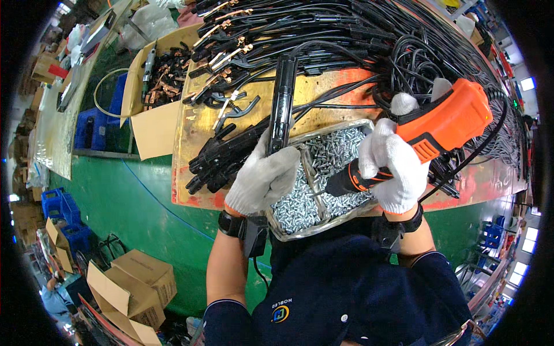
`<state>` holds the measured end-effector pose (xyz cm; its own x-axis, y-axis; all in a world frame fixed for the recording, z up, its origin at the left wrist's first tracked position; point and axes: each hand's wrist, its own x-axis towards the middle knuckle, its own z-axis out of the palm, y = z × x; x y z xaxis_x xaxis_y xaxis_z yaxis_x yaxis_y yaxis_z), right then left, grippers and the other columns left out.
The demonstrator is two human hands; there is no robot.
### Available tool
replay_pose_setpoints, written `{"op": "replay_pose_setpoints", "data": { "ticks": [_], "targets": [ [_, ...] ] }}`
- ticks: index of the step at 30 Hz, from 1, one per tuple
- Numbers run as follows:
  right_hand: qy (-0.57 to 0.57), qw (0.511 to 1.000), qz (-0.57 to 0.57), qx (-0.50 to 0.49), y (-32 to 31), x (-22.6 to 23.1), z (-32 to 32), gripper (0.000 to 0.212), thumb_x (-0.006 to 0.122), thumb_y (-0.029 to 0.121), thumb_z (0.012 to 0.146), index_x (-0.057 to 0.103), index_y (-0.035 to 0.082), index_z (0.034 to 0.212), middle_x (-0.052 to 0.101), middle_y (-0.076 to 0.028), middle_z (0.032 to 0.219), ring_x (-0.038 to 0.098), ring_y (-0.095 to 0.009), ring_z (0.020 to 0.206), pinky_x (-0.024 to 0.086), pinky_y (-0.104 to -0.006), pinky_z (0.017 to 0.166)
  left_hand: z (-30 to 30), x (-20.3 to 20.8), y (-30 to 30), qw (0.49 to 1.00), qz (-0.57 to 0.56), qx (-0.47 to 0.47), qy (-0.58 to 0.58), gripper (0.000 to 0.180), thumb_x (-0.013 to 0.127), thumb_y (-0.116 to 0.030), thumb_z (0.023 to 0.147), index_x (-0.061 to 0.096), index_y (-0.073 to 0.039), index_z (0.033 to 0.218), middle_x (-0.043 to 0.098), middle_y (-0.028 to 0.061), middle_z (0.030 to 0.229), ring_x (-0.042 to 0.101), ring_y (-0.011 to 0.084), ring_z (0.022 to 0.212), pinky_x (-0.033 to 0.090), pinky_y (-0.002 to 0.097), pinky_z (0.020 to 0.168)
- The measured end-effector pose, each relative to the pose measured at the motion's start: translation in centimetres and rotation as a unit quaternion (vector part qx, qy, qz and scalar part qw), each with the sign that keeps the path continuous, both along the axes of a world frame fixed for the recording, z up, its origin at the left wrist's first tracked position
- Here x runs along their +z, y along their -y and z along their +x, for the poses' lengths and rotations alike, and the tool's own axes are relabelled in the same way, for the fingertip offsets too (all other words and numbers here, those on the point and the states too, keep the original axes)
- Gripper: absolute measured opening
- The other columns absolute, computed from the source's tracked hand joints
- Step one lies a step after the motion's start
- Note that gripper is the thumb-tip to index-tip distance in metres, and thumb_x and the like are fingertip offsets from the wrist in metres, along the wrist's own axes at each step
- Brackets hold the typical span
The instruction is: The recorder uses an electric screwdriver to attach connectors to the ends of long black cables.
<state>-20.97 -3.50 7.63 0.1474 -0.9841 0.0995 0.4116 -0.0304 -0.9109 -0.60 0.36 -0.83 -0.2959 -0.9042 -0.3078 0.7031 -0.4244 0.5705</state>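
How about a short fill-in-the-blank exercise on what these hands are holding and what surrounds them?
1. The right hand grips a power tool coloured black and ____.
2. The left hand holds a long handle coloured ____.
3. Both hands wear white ____.
4. The floor is coloured ____.

Missing words: orange; black; gloves; green.

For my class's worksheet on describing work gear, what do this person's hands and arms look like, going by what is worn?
The left hand and right hand wear white fabric gloves with orange hems. Each wrist has a black strap carrying a dark, boxy unit; a black cable hangs by the left one. The short sleeves are dark navy, edged with thin pale trim.
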Motion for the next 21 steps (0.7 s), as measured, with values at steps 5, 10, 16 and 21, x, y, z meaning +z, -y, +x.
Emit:
{"op": "replay_pose_setpoints", "data": {
  "ticks": [5,10,16,21],
  "targets": [
    [0.056,0.997,-0.041,-0.023,-0.1,0.2,0.7,0.031,0.058,-0.001,0.089,0.046,-0.003,0.118,0.059,-0.008,0.074,0.059,-0.018,0.055,0.05,-0.0309,0.053,0.0,0.6,0.1,0.999,0.037,-0.006,0.036,0.059,0.057,-0.005,0.096,0.037,-0.019,0.15,0.043,-0.0048,0.066,0.044,0.0059,0.049,0.037,0.0219,0.041],
    [-0.019,0.999,-0.034,0.015,0.2,-0.8,0.1,0.041,0.061,0.002,0.088,0.042,0.003,0.125,0.057,-0.008,0.077,0.054,-0.016,0.055,0.049,-0.03,0.051,-0.4,0.9,0.5,0.997,0.038,0.018,0.065,0.065,0.067,-0.012,0.088,0.029,-0.001,0.14,0.045,-0.003,0.06,0.042,0.0067,0.042,0.034,0.0226,0.038],
    [0.006,0.999,-0.028,-0.019,0.0,0.2,0.7,0.043,0.056,-0.002,0.087,0.036,-0.005,0.125,0.055,-0.007,0.07,0.057,-0.018,0.054,0.05,-0.0307,0.052,-0.4,-0.3,0.8,0.996,0.078,0.031,0.019,0.072,0.067,-0.012,0.089,0.024,-0.001,0.145,0.047,-0.0021,0.062,0.043,0.0069,0.043,0.035,0.0224,0.038],
    [0.108,0.994,-0.021,0.01,1.8,-0.2,-1.1,0.049,0.057,0.014,0.094,0.038,0.004,0.138,0.035,0.002,0.074,0.037,-0.01,0.063,0.033,-0.0227,0.057,-0.7,0.0,0.1,0.991,0.017,0.069,0.118,0.026,0.048,-0.038,0.105,0.051,-0.017,0.12,0.054,-0.0012,0.076,0.051,0.0099,0.054,0.039,0.0247,0.043]
  ]
}}
